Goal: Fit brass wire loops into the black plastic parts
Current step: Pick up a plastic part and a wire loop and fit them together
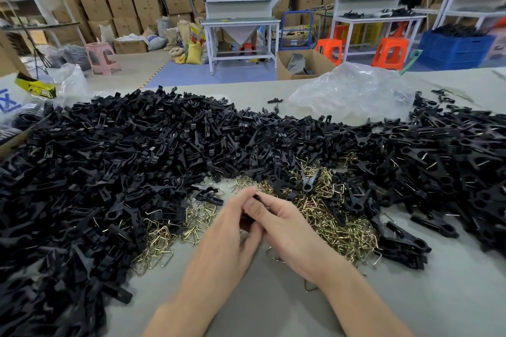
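Both hands are brought together over the middle of the table (273,309): left hand (227,230) and right hand (290,227) are curled round one black plastic part (256,198), pinched at the fingertips. Only its far tip and a bit of the near end are seen, the rest is covered. Its long axis is judged to run away from the body, far end tilted slightly right. Whether a loop is already held with it cannot be told. The brass wire loops (331,216) are spread on the table beyond the hands and on both sides; the thicker patch lies just beside the right hand, on its outer side, so the right hand is judged nearer for the next pick; a thinner patch lies left of the left hand. Loops are tangled at all angles, no common axis. Counts: two hands, one part gripped, one clear plastic bag (353,90) at the far side; loops and loose parts are too many to be counted. The left heap (109,159) of bare black parts is banked to the left and beyond; wire glints are seen in the right heap (443,161), so it is judged already fitted. Step in hand is judged as seating or lining up a loop in the gripped part; next, one loop has to be freed from the tangle without neighbours being dragged
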Demonstrator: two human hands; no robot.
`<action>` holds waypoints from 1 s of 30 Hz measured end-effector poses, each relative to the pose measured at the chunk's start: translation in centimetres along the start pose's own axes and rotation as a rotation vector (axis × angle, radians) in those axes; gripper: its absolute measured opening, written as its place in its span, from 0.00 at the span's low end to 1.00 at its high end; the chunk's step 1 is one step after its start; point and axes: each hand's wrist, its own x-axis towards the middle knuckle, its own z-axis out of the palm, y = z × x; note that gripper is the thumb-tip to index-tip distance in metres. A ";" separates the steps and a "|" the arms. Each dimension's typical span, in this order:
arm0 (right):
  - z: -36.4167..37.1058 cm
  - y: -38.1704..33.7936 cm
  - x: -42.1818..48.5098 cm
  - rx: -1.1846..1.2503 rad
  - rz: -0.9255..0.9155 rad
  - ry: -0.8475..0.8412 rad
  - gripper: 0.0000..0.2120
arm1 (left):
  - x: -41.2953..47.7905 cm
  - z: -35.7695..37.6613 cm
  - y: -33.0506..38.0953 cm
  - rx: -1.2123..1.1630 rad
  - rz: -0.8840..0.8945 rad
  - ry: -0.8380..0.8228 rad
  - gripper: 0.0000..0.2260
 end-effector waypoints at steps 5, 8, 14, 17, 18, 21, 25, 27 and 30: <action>0.3 0.2 0.3 0.202 0.005 -0.004 0.15 | 0.5 0.1 -0.3 0.114 -0.024 0.092 0.18; 0.4 0.6 0.2 0.199 0.033 0.071 0.11 | 0.9 -0.1 -0.6 0.354 0.080 0.143 0.14; 0.9 0.6 0.1 0.070 0.132 0.125 0.09 | 0.6 -0.1 -0.4 0.408 0.024 -0.048 0.23; 1.3 0.7 -0.2 -0.220 0.103 0.163 0.08 | 0.6 -0.3 -0.6 0.376 -0.016 -0.187 0.32; 1.5 0.7 -0.2 -0.288 0.091 0.167 0.08 | 0.6 -0.4 -0.8 0.363 -0.028 -0.213 0.34; 1.8 0.8 -0.3 -0.403 0.080 0.121 0.08 | 0.8 -0.8 -1.0 0.351 -0.065 -0.233 0.37; 1.3 -0.2 -0.7 -0.318 0.145 0.002 0.08 | 0.7 -1.2 -0.8 0.270 -0.104 -0.203 0.32; 0.7 -0.8 -1.0 -0.222 0.182 -0.068 0.10 | 0.6 -1.5 -0.6 0.242 -0.094 -0.196 0.28; 0.4 -1.1 -1.2 -0.071 0.192 -0.126 0.12 | 0.7 -1.7 -0.3 0.228 -0.086 -0.167 0.19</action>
